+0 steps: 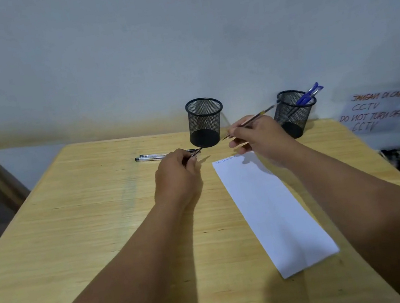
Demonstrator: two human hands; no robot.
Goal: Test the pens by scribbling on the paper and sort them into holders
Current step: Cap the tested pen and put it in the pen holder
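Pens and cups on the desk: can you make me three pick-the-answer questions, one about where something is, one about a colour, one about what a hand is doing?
1. Where are the blue-capped pens?
A. in the right mesh holder
B. in the left mesh holder
C. on the paper

2. What colour are the two holders?
A. white
B. red
C. black

3. What is the right hand doing?
A. lying flat and empty
B. holding a thin pen
C. lifting a holder

Answers:
1. A, since they stick out of the right mesh holder, while the left mesh holder looks empty.
2. C, since both are dark black mesh.
3. B, since a thin pen is pinched above the top of the paper.
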